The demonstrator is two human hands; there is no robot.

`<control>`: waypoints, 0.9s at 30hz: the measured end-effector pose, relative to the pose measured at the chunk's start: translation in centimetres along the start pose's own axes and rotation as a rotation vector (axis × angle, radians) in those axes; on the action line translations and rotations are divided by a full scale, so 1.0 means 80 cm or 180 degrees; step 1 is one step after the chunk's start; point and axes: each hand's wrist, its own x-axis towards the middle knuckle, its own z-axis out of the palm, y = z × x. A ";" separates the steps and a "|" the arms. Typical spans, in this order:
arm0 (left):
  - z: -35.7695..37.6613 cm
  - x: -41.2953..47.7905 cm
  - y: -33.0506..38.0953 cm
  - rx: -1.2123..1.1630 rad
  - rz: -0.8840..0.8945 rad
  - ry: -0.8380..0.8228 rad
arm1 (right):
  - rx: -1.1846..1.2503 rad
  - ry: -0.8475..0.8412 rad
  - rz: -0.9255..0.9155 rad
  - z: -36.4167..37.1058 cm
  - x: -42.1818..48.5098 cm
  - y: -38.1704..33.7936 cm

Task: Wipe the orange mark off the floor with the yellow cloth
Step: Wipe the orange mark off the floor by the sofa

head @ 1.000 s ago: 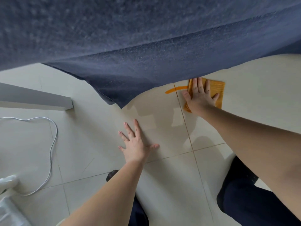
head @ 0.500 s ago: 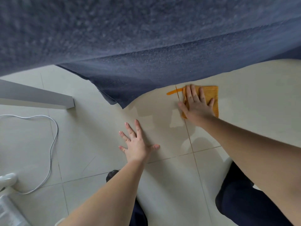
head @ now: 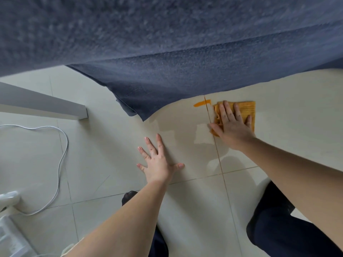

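A short orange mark [head: 202,103] lies on the pale tiled floor [head: 297,112], crossing a grout line just below the hanging dark blue fabric. Right of it the yellow cloth [head: 246,108] lies flat on the floor. My right hand [head: 232,125] presses palm-down on the cloth, fingers spread, its fingertips a little to the right of the mark. My left hand [head: 158,162] rests flat on the floor nearer to me, fingers apart, holding nothing.
Dark blue fabric [head: 167,52] hangs across the top of the view and hides the floor beyond. A white furniture leg [head: 55,108] lies at the left, with a white cable [head: 61,160] looping on the tiles. My dark-clothed knees [head: 278,229] are at the bottom.
My right hand slid the cloth left to the mark's end, then back right. The visible orange mark is shorter than a second ago. My left hand stayed planted.
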 end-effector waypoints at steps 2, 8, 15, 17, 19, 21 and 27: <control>0.001 0.000 -0.001 0.0005 0.0006 0.0003 | 0.0185 0.0074 0.0222 -0.009 0.010 0.005; 0.000 -0.001 -0.002 -0.0042 0.0017 0.0005 | 0.0433 0.0181 0.0216 -0.024 0.042 -0.059; 0.002 0.001 -0.003 -0.0040 0.0026 -0.0018 | 0.0192 0.0089 0.0221 -0.012 0.015 -0.010; 0.002 0.001 -0.004 -0.0049 0.0033 -0.0006 | 0.0445 0.0190 0.0452 -0.026 0.037 -0.031; 0.002 0.001 -0.004 -0.0049 0.0028 -0.0008 | 0.0492 0.0185 0.0391 -0.032 0.046 -0.055; 0.001 0.002 -0.004 -0.0068 0.0021 -0.0025 | 0.0291 0.0105 0.0031 -0.021 0.034 -0.061; 0.004 0.003 -0.005 -0.0045 0.0036 -0.0010 | 0.0040 0.0020 0.0032 -0.010 0.008 -0.003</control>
